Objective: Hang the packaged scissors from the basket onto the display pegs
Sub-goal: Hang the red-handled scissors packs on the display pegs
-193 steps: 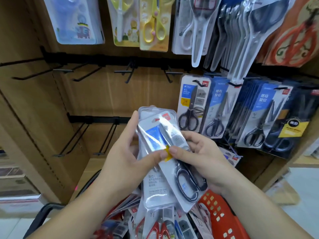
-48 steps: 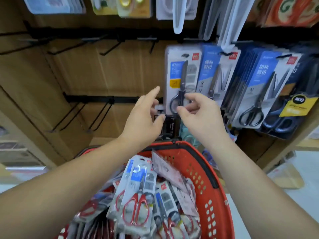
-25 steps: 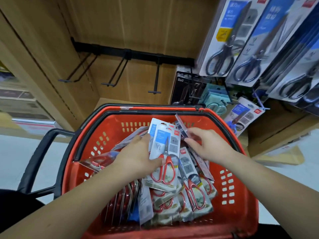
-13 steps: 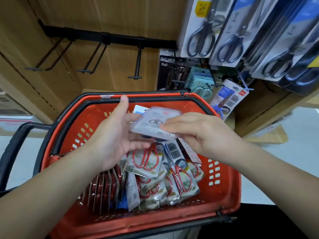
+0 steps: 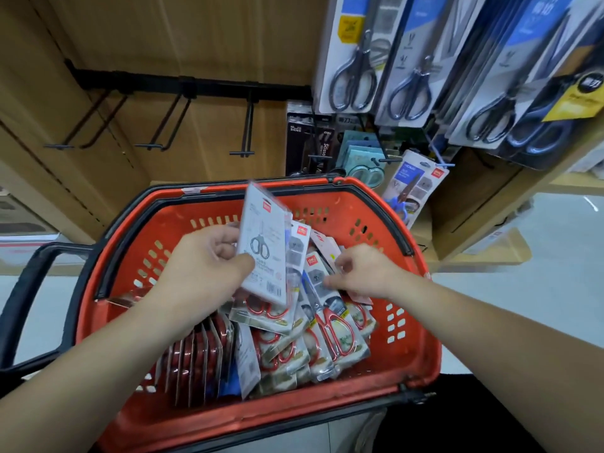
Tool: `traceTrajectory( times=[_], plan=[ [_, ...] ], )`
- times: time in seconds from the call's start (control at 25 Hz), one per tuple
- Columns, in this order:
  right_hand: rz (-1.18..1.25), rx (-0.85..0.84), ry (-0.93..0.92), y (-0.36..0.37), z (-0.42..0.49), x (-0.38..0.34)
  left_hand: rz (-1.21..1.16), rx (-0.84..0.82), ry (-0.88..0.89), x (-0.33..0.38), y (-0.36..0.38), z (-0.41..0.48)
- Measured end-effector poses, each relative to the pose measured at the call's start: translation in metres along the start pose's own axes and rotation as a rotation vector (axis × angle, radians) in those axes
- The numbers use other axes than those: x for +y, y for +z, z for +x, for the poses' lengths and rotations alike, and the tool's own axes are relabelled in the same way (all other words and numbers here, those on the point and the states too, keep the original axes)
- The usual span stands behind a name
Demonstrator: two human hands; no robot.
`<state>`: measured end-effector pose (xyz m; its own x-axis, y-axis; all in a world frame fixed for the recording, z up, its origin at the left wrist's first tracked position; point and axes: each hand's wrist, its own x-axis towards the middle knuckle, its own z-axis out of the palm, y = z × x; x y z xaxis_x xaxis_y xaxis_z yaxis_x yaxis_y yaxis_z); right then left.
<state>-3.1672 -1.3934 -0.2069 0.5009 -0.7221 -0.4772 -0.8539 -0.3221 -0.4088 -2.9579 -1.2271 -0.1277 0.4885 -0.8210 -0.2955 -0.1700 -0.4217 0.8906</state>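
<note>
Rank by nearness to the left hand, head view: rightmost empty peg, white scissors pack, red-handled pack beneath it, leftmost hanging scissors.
1. White scissors pack, gripped by left hand.
2. Red-handled pack, just below.
3. Rightmost empty peg, back wall.
4. Leftmost hanging scissors, upper right.

A light brown wood-grain back panel (image 5: pixel 202 37) fills the upper left and meets a matching side panel (image 5: pixel 29 103) at an angle; a dotted line of small slots runs diagonally down that side panel. Low against the back panel, right of centre, are narrow black cardboard boxes with white lettering (image 5: pixel 299 145); whether they stand or hang cannot be told. Just beside them on the right are pale teal card packs (image 5: pixel 358 150), partly hidden. At the far left edge lie flat stacked boxes (image 5: pixel 23 220), white and brown, too blurred to read. Pale grey glossy floor (image 5: pixel 539 289) shows at right and left. A light brown upright board (image 5: pixel 474 197) rises from a low tan plinth (image 5: pixel 483 253) at right.
</note>
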Motion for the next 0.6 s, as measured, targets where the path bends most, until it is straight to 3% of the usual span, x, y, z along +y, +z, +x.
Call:
traceTrajectory(
  times=[0.2, 0.36, 0.6],
  plan=[
    [-0.014, 0.079, 0.090, -0.010, 0.003, 0.005, 0.050, -0.043, 0.037, -0.005, 0.001, 0.000],
    [0.256, 0.246, 0.230, -0.051, -0.015, -0.004, 0.063, -0.072, 0.049, -0.004, 0.005, 0.004],
    [0.721, 0.098, 0.304, -0.089, -0.050, -0.011, -0.055, -0.053, 0.063, 0.003, 0.011, 0.003]
  ],
)
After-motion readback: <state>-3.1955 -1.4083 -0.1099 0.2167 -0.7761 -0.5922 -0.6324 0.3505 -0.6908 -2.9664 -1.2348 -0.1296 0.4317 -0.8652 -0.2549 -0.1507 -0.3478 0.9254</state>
